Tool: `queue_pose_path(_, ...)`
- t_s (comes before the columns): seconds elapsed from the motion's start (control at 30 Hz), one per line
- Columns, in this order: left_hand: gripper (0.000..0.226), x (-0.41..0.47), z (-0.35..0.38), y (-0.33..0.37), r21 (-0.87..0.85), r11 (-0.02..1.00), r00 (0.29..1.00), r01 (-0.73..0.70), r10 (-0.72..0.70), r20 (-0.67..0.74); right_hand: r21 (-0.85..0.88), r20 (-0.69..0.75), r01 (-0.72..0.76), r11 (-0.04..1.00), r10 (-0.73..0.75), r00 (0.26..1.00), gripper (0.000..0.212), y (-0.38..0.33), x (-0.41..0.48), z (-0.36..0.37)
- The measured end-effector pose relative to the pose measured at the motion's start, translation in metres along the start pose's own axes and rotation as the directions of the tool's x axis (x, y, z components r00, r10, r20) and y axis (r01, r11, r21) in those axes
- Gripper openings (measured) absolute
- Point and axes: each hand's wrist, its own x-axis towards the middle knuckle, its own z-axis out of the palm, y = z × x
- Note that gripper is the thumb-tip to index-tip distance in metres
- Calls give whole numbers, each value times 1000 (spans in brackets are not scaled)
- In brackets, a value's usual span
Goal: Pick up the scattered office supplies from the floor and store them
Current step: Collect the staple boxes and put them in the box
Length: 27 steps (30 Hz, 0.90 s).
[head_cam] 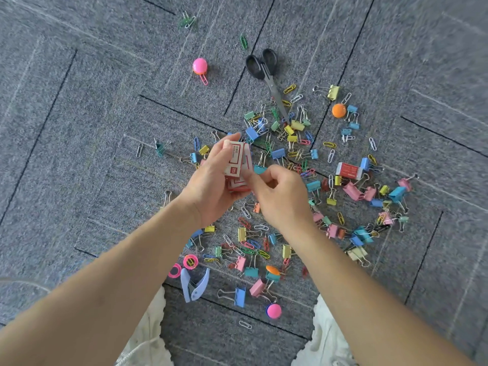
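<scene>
My left hand (211,186) holds a small stack of red-and-white staple boxes (237,165) above the carpet. My right hand (280,196) pinches the lower right edge of that stack, fingers curled. Another red-and-white staple box (349,170) lies on the floor to the right. Several coloured binder clips (353,191) and paper clips (295,154) are scattered all around under and beyond both hands. Black scissors (266,72) lie farther away, blades pointing into the pile.
A lilac hole punch (194,285) lies near my knees, with pink tape rings (189,261) beside it. Round magnets lie about: pink (200,65), orange (338,110), pink (273,311). Grey carpet tiles (79,128) stretch to the left. My white trouser knees (327,339) border the bottom.
</scene>
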Motion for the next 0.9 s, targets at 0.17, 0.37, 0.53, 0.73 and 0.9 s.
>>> queue_pose_path(0.17, 36, 0, 8, -8, 168, 986, 999, 1, 8, -49, -164, 104, 269, 949, -254, 962, 30, 10, -6, -10)
queue_pose_path(0.37, 35, 0, 12, -6, 216, 973, 992, 86, -63, -114, -272, 299, 316, 909, -232, 926, 78, 25, -10, -30)
queue_pose_path(0.53, 52, -1, 20, -11, 116, 969, 973, 218, -207, -100, -213, 304, 283, 935, -212, 929, 106, 28, 7, -38)
queue_pose_path(0.73, 48, -5, 27, -10, 116, 962, 968, 249, -247, -30, -169, 246, 320, 932, -274, 930, 87, 32, 12, -43)
queue_pose_path(0.9, 50, -8, 33, -8, 169, 951, 966, 257, -250, -63, -112, 240, 323, 940, -290, 926, 98, 37, 7, -46)
